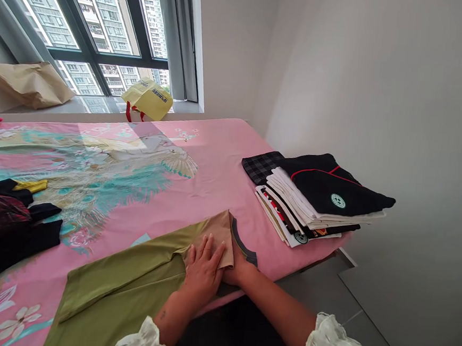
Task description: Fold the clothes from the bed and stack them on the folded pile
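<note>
1. Now, at the bed's (214,177) near edge, an olive garment (127,271) lies stretched out, its grey band (245,249), a neckline by the look of it, pointing towards the near right corner.

2. Left hand (205,264): palm down on the garment, fingertips on the tan part (216,226), fingers slightly parted, clasping nothing that I can see. Right hand (239,269): in under that same tan part, close to the grey band.

3. Folding, I'd call this, and somewhere mid-fold: one palm seems to steady the top while the other arranges the layer beneath. A folded stack (292,202) sits at the near right corner, a likely pattern for the finished shape.

4. What does the next move call for? A gentle slide of the right hand out from below, I'd say, with the left palm keeping the cloth flat; a tug could ruck the crease running along the body.

5. Tricky bit: the right fingers are covered, so whether they pinch or lie spread, I cannot tell. Nor can I say if the tan part is a sleeve or a turned-over panel.

6. The garment's far end drops out of view, and the dark heap (6,224) on the left is cut off too, too jumbled to count.
</note>
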`<act>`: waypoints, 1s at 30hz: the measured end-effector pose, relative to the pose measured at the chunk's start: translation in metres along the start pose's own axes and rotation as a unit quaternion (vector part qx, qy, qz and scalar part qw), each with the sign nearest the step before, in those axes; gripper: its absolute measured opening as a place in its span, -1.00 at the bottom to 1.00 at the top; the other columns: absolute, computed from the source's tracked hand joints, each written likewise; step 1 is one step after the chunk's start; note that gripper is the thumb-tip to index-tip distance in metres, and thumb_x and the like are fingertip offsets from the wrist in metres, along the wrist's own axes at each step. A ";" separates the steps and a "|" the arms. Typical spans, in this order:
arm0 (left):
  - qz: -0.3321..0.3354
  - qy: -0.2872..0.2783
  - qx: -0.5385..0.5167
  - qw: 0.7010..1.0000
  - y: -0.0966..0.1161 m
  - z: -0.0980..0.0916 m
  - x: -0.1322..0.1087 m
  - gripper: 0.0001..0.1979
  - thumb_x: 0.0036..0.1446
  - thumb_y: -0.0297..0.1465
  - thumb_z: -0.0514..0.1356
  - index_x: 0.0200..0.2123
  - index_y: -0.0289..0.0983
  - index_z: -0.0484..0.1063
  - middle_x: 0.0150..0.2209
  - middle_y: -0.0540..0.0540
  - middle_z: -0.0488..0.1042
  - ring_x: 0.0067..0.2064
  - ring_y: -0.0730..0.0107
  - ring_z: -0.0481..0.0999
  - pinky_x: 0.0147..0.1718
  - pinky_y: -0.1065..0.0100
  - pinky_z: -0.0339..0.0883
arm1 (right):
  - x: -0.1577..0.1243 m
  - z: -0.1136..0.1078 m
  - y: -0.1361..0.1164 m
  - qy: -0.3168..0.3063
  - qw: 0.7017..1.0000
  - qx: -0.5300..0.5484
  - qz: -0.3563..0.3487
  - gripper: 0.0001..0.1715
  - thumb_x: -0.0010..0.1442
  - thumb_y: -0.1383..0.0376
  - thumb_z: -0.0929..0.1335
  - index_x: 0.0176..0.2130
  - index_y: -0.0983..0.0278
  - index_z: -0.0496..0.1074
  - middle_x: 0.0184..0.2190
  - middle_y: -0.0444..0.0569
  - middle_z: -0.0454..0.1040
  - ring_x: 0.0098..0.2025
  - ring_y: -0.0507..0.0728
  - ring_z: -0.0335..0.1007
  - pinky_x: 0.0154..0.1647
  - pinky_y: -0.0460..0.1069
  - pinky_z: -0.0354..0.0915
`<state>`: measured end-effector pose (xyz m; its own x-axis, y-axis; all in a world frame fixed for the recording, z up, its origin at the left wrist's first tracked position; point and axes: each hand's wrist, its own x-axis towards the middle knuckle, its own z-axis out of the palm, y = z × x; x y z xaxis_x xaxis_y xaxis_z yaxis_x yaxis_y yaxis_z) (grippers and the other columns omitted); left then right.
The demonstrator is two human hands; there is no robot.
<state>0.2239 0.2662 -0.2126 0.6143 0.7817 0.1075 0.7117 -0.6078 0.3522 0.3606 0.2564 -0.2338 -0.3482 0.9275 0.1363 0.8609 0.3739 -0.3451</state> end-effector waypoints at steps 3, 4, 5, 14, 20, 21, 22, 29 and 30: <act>-0.022 0.101 0.060 0.993 -0.005 0.004 -0.015 -0.36 0.06 -0.41 0.10 0.25 -0.23 0.11 0.32 -0.27 -0.04 0.34 0.02 -0.12 0.23 -0.10 -0.22 | -0.001 -0.004 0.010 0.004 0.999 -0.024 -0.024 -0.35 0.19 0.08 0.24 0.24 0.07 0.09 0.23 -0.09 0.17 0.33 0.27 -0.19 0.32 0.26 -0.43; -0.037 0.123 0.074 0.989 -0.009 0.003 -0.018 -0.34 0.03 -0.43 0.11 0.24 -0.28 0.12 0.32 -0.29 -0.02 0.33 0.00 -0.10 0.23 -0.10 -0.22 | -0.001 -0.004 0.012 0.010 0.999 -0.031 -0.024 -0.36 0.19 0.07 0.24 0.23 0.05 0.11 0.22 -0.11 0.19 0.33 0.26 -0.21 0.32 0.26 -0.44; -0.052 0.135 0.083 0.986 -0.014 0.002 -0.020 -0.35 0.00 -0.45 0.12 0.22 -0.32 0.15 0.30 -0.32 0.03 0.32 -0.01 -0.05 0.22 -0.09 -0.19 | -0.002 -0.002 0.014 0.014 0.999 -0.034 -0.021 -0.37 0.18 0.07 0.25 0.22 0.05 0.13 0.20 -0.11 0.22 0.33 0.26 -0.21 0.32 0.24 -0.45; 0.033 -0.005 0.022 0.999 -0.038 -0.029 -0.027 -0.51 0.01 -0.64 -0.05 -0.08 -0.16 0.46 0.00 -0.12 0.48 0.01 0.23 0.45 0.10 0.13 0.15 | -0.006 0.002 0.018 0.030 0.999 -0.010 -0.020 -0.30 0.07 0.00 0.32 0.17 0.11 0.23 0.16 -0.08 0.27 0.30 0.31 -0.14 0.33 0.21 -0.36; 0.109 -0.073 -0.081 0.988 -0.016 -0.047 -0.015 -0.58 0.08 -0.53 0.00 -0.04 -0.15 0.45 -0.01 -0.12 0.49 0.05 0.24 0.42 0.10 0.17 0.21 | -0.005 -0.001 0.017 0.013 0.999 -0.014 -0.027 -0.28 0.07 -0.02 0.31 0.19 0.06 0.20 0.18 -0.09 0.25 0.30 0.32 -0.14 0.31 0.25 -0.50; 0.087 -0.037 -0.079 0.992 -0.014 -0.040 -0.008 -0.58 0.13 -0.49 -0.03 0.02 -0.19 0.42 0.04 -0.15 0.44 0.10 0.23 0.37 0.14 0.14 0.17 | -0.006 0.000 0.017 0.011 0.999 -0.017 -0.026 -0.29 0.08 -0.02 0.30 0.19 0.06 0.20 0.18 -0.09 0.25 0.31 0.32 -0.15 0.31 0.26 -0.52; 0.053 0.001 -0.063 0.997 -0.015 -0.030 -0.001 -0.58 0.17 -0.46 -0.05 0.07 -0.24 0.37 0.12 -0.19 0.37 0.17 0.19 0.29 0.17 0.08 0.11 | -0.006 0.002 0.017 0.008 0.999 -0.021 -0.025 -0.29 0.09 -0.02 0.30 0.19 0.07 0.19 0.18 -0.08 0.24 0.31 0.31 -0.16 0.31 0.26 -0.53; -0.029 0.092 0.050 0.994 -0.040 0.040 0.014 -0.49 0.24 -0.33 -0.07 0.24 -0.28 0.12 0.29 -0.22 0.08 0.31 0.07 0.00 0.22 -0.05 -0.09 | 0.008 -0.009 0.032 -0.012 0.997 -0.071 -0.042 -0.40 0.20 0.11 0.23 0.21 0.14 0.17 0.24 -0.03 0.14 0.34 0.24 -0.28 0.32 0.27 -0.51; -0.023 0.092 0.057 0.994 -0.041 0.042 0.012 -0.49 0.24 -0.32 -0.07 0.25 -0.27 0.11 0.30 -0.20 0.06 0.32 0.07 -0.03 0.23 -0.05 -0.11 | 0.012 -0.012 0.038 -0.019 0.997 -0.071 -0.037 -0.41 0.22 0.14 0.21 0.22 0.14 0.16 0.26 -0.03 0.10 0.34 0.24 -0.28 0.31 0.29 -0.48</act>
<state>0.2167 0.2948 -0.2645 0.5149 0.8151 0.2655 0.7782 -0.5744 0.2540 0.3933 0.2815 -0.2339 -0.4245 0.8973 0.1213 0.8752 0.4410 -0.1991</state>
